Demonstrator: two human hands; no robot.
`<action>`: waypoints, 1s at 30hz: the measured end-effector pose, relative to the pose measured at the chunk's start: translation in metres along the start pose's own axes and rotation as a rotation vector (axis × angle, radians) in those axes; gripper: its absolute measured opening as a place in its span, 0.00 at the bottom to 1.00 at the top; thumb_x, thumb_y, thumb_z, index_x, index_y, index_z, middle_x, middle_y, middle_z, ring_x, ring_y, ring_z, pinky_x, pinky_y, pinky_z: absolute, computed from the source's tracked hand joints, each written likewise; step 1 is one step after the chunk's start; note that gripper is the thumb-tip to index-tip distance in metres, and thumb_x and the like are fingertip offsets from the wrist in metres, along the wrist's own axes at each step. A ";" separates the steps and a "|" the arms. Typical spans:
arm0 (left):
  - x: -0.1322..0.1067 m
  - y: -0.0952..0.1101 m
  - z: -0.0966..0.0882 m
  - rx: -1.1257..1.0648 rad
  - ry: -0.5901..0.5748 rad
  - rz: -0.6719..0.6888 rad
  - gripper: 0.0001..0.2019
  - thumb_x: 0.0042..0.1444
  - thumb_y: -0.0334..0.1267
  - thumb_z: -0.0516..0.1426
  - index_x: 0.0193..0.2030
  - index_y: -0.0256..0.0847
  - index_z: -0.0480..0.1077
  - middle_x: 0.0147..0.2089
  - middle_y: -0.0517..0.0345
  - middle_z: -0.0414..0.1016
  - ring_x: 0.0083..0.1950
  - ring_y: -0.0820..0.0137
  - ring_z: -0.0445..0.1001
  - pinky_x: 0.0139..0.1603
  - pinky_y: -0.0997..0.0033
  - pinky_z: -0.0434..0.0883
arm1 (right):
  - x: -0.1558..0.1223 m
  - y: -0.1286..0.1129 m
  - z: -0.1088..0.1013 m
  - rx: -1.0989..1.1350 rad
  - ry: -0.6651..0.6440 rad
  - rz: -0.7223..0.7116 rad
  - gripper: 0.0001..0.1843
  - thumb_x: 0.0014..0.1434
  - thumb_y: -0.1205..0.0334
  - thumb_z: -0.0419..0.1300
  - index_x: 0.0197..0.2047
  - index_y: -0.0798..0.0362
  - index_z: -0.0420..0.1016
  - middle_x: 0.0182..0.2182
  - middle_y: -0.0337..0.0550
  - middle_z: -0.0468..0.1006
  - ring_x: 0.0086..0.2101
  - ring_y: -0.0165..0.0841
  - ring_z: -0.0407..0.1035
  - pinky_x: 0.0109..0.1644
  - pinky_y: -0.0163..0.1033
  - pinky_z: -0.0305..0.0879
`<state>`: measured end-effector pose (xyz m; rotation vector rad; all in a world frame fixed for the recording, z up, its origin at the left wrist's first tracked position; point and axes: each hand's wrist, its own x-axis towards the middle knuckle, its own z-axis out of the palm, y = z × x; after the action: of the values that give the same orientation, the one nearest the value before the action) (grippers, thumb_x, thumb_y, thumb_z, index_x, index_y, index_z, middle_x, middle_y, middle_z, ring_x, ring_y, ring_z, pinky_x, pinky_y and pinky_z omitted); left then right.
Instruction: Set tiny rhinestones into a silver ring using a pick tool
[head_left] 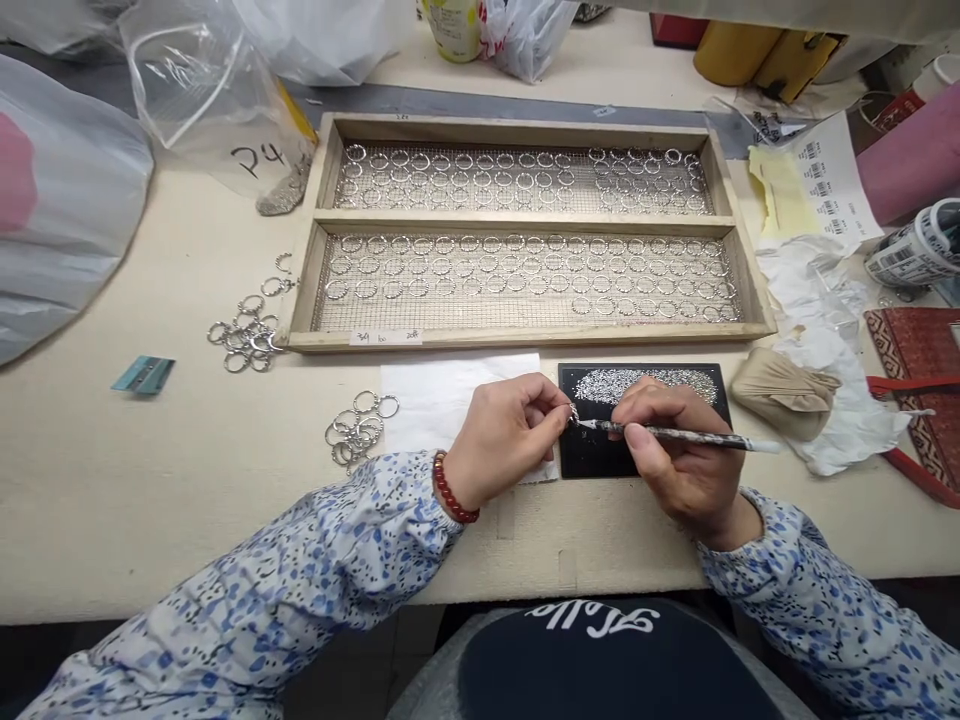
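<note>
My left hand (504,432) pinches a small metal ring (574,412) between thumb and forefinger, just above the left edge of a black tray (600,455). My right hand (675,450) grips a thin pen-like stick (697,436), its tip touching the ring. A heap of tiny silver stones (645,384) lies on the black tray's far half. A white sheet (435,400) lies under my left hand.
A wooden two-row mesh rack (525,225) filled with several rings stands behind the tray. Loose rings lie at the left (247,335) and near the sheet (358,428). Plastic bags (210,90) sit at the back left; a beige pouch (780,390), crumpled paper and label rolls (919,245) at right.
</note>
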<state>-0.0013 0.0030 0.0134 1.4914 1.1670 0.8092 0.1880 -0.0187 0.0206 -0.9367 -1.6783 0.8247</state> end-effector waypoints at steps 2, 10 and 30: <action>0.000 0.000 0.000 -0.001 0.000 0.002 0.04 0.55 0.31 0.58 0.31 0.35 0.74 0.23 0.59 0.74 0.23 0.74 0.73 0.21 0.79 0.68 | 0.000 0.001 0.000 0.001 -0.002 0.001 0.10 0.55 0.77 0.57 0.37 0.53 0.71 0.30 0.39 0.71 0.31 0.32 0.68 0.35 0.43 0.66; 0.001 0.001 0.000 0.005 0.005 0.006 0.03 0.55 0.30 0.59 0.32 0.36 0.74 0.24 0.59 0.75 0.23 0.74 0.73 0.21 0.79 0.69 | 0.001 -0.001 0.000 -0.019 -0.008 0.003 0.09 0.55 0.76 0.57 0.36 0.52 0.71 0.29 0.39 0.72 0.31 0.32 0.68 0.36 0.43 0.66; 0.000 0.002 0.000 0.007 -0.004 -0.013 0.04 0.56 0.31 0.58 0.31 0.36 0.74 0.23 0.60 0.74 0.22 0.75 0.72 0.20 0.80 0.68 | 0.001 0.000 0.001 -0.016 0.009 -0.004 0.09 0.55 0.75 0.58 0.37 0.52 0.71 0.29 0.39 0.72 0.30 0.32 0.68 0.35 0.43 0.67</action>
<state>-0.0003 0.0032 0.0151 1.4894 1.1761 0.7939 0.1873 -0.0177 0.0205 -0.9466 -1.6812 0.8043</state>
